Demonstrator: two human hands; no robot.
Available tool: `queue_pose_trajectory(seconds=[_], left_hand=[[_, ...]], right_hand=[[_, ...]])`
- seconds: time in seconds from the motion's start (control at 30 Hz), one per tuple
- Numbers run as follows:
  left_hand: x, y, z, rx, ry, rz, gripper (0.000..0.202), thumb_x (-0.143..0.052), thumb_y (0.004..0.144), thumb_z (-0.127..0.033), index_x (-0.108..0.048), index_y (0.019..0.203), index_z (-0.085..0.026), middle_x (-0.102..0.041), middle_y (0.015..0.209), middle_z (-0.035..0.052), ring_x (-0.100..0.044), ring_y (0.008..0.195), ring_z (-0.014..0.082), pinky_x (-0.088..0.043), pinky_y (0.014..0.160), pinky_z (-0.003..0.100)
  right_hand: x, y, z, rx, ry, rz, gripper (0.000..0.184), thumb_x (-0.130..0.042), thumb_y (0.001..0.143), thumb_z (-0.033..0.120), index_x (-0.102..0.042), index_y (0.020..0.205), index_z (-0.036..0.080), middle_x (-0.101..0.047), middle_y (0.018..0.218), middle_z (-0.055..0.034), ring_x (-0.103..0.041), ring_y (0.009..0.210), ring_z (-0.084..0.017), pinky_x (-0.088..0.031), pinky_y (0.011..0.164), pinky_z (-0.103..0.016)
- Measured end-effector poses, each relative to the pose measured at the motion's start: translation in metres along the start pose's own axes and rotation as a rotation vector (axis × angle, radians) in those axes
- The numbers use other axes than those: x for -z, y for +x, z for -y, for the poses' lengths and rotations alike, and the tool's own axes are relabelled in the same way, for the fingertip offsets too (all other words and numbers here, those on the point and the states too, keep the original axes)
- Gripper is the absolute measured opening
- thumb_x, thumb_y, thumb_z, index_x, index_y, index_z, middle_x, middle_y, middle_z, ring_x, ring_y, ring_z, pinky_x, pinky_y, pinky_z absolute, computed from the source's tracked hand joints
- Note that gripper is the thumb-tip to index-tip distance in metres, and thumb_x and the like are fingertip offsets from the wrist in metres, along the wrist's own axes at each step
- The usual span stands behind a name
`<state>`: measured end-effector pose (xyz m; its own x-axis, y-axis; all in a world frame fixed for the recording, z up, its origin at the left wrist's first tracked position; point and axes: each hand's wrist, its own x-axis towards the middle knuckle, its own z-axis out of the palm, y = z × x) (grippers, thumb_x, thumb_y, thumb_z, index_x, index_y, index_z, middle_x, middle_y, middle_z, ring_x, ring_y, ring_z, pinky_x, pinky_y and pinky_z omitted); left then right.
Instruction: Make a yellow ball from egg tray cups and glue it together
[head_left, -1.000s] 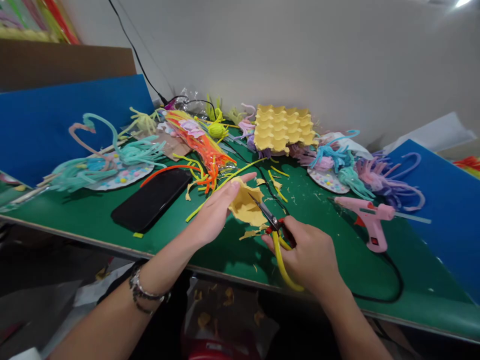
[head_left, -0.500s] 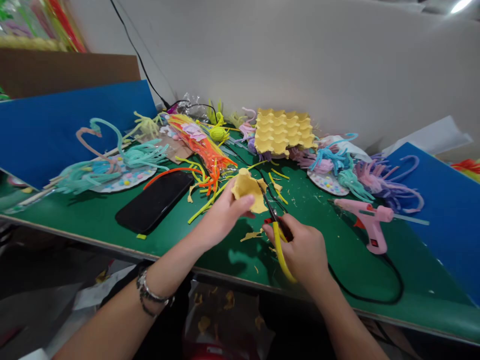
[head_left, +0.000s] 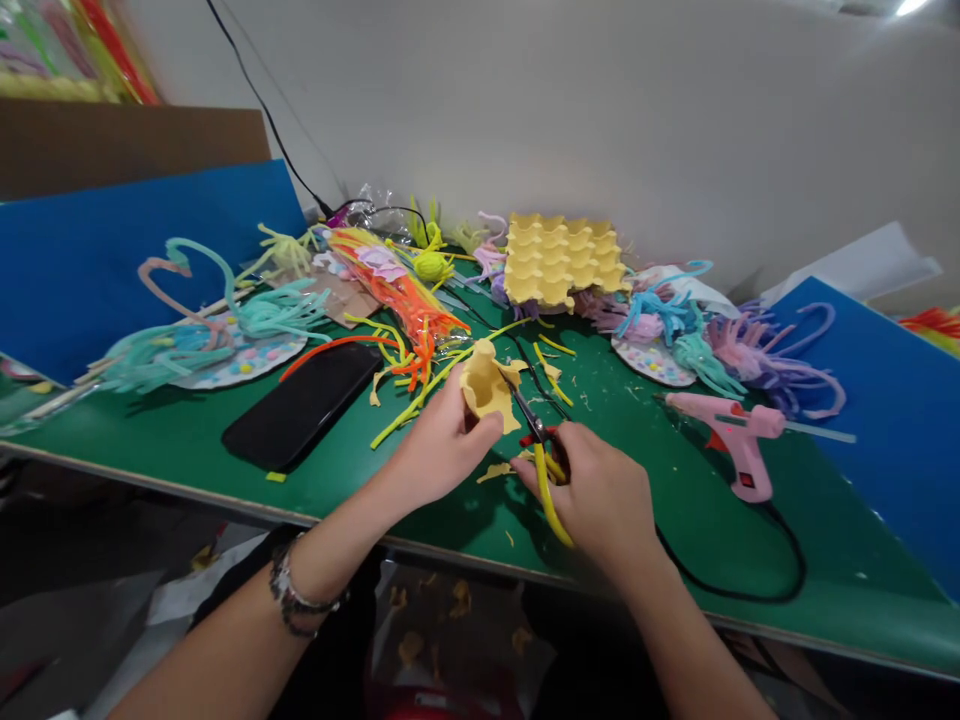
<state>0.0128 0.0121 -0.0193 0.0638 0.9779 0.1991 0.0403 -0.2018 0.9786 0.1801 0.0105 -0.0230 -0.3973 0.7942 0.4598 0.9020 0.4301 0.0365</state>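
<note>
My left hand (head_left: 442, 445) pinches a cup-shaped piece of yellow egg carton (head_left: 487, 385) above the green table. The cup is tilted, its hollow turned partly toward me. In my right hand (head_left: 600, 490) are scissors (head_left: 550, 495) with yellow handles, fingers wrapped through the loops. Their dark blades meet the right rim of the cup, where a narrow strip (head_left: 513, 370) stands away from it. Trimmed carton scraps (head_left: 495, 471) lie on the table just below the hands. The blade tips are partly hidden by the carton.
A yellow egg tray (head_left: 562, 260) rests at the back among pipe-cleaner figures. To the right lies a pink glue gun (head_left: 739, 440) with its cord looping toward the front edge. A black phone (head_left: 304, 410) is at left, beside orange and yellow pipe cleaners (head_left: 420, 330). Blue boards (head_left: 150, 260) flank both sides.
The carton cup has turned slightly in my left hand, its hollow facing more to the right. The scissors have shifted a little left, their handles closer together.
</note>
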Motion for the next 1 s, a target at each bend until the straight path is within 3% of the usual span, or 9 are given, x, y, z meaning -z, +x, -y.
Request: queue_pose_trajectory(seconds=[0.2,0.37,0.53,0.67,0.8,1.0], left_hand=[[-0.002,-0.003,-0.012,0.04,-0.133,0.005,0.03,-0.049,0.069,-0.022,-0.044,0.098,-0.019,-0.049,0.074,-0.0016,-0.047,0.064,0.0122,-0.043,0.063,0.026],[-0.001,-0.002,-0.014,0.027,-0.135,-0.034,0.028,-0.052,0.067,-0.023,-0.045,0.094,-0.02,-0.048,0.071,-0.0021,-0.045,0.062,0.0125,-0.042,0.061,0.027],[0.001,0.0,-0.013,0.023,-0.137,-0.003,0.028,-0.051,0.068,-0.021,-0.047,0.096,-0.02,-0.053,0.077,-0.0002,-0.049,0.07,0.0143,-0.043,0.066,0.027],[-0.001,-0.001,-0.006,-0.003,-0.114,0.068,0.034,-0.051,0.069,-0.022,-0.048,0.103,-0.019,-0.054,0.084,0.0005,-0.051,0.077,0.0143,-0.044,0.071,0.027],[0.001,-0.001,0.001,0.007,-0.005,0.105,0.031,-0.05,0.072,-0.022,-0.049,0.102,-0.019,-0.05,0.077,-0.0014,-0.05,0.078,0.0142,-0.043,0.073,0.027],[0.005,-0.002,-0.001,-0.005,0.032,0.103,0.028,-0.049,0.071,-0.022,-0.05,0.1,-0.019,-0.05,0.075,-0.0018,-0.05,0.08,0.0153,-0.042,0.076,0.027]], right_hand=[[0.002,0.002,0.008,-0.101,0.246,0.094,0.043,-0.026,0.087,0.052,-0.046,0.065,0.02,-0.058,0.051,-0.002,-0.052,0.042,-0.014,-0.027,0.043,-0.023],[0.002,0.003,0.008,-0.163,0.434,0.086,0.038,-0.036,0.082,0.054,-0.045,0.065,0.021,-0.055,0.051,0.0004,-0.048,0.043,-0.011,-0.033,0.044,-0.021],[0.006,0.005,0.002,-0.174,0.344,0.019,0.034,-0.041,0.08,0.052,-0.05,0.074,0.02,-0.056,0.061,-0.0012,-0.051,0.051,-0.014,-0.034,0.047,-0.023],[0.005,0.005,0.0,-0.1,0.307,0.121,0.033,-0.032,0.086,0.048,-0.047,0.075,0.02,-0.058,0.074,-0.0052,-0.056,0.064,-0.018,-0.037,0.053,-0.026],[0.004,0.005,-0.001,-0.083,0.205,0.214,0.037,-0.027,0.088,0.05,-0.046,0.076,0.02,-0.058,0.075,-0.0058,-0.056,0.061,-0.018,-0.035,0.051,-0.026],[0.009,0.004,-0.001,-0.044,0.066,0.23,0.048,-0.021,0.088,0.054,-0.048,0.067,0.02,-0.059,0.062,-0.0037,-0.055,0.051,-0.016,-0.025,0.046,-0.025]])
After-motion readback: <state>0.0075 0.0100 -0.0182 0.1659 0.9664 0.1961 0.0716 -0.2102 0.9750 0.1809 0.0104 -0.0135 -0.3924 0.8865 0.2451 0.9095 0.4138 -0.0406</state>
